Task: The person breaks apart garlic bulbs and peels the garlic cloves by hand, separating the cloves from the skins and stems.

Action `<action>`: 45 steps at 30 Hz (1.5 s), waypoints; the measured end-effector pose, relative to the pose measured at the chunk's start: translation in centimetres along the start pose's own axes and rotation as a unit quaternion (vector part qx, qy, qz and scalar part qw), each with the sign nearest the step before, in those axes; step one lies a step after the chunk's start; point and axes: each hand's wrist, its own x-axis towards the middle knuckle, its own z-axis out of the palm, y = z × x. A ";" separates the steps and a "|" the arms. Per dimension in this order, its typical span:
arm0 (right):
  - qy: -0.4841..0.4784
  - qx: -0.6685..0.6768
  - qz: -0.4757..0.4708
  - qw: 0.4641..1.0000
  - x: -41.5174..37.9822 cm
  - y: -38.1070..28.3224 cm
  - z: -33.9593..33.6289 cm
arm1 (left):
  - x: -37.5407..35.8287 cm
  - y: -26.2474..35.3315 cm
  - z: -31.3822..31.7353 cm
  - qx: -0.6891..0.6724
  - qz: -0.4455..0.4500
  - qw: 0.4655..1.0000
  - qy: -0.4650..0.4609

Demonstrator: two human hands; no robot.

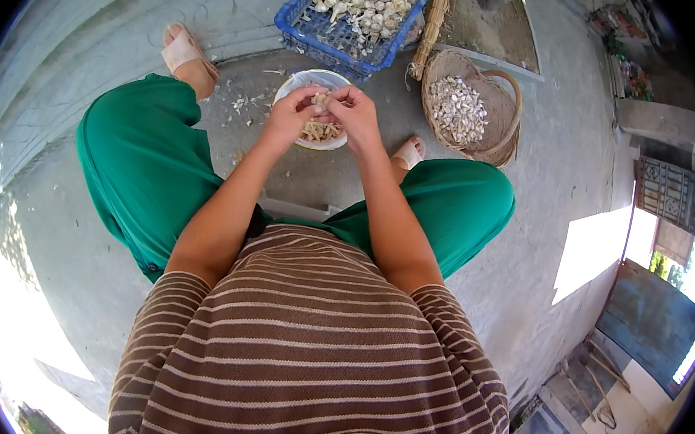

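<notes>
Both my hands meet above a white bucket (338, 144) that has pale stalks and skins (320, 132) in it. My left hand (294, 112) has its fingers closed on a small piece of garlic (319, 99). Pressed close from the other side, my right hand (354, 113) pinches the same piece. The fingertips hide part of it. Beyond the bucket, whole garlic bulbs (368, 2) lie in a blue plastic crate (336, 54). At the right, a wicker basket (498, 119) holds loose garlic cloves (456, 109).
Garlic skins (242, 104) are scattered on the concrete floor (285, 175) left of the bucket. A straw bundle (434, 24) lies between crate and basket. My feet rest on either side of the bucket. Tools with long handles (587, 391) lie at the lower right.
</notes>
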 end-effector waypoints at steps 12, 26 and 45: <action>0.007 0.017 -0.032 0.999 -0.1 0.2 -0.2 | 0.3 0.3 0.0 -0.107 -0.026 0.994 0.019; 0.061 -0.402 -0.117 0.906 0.4 2.8 -1.8 | 0.6 0.1 -1.0 -0.067 -0.018 0.997 -0.013; -0.074 -0.136 0.023 0.988 0.1 0.4 -0.7 | 0.5 -0.3 -1.3 0.240 0.089 0.967 -0.008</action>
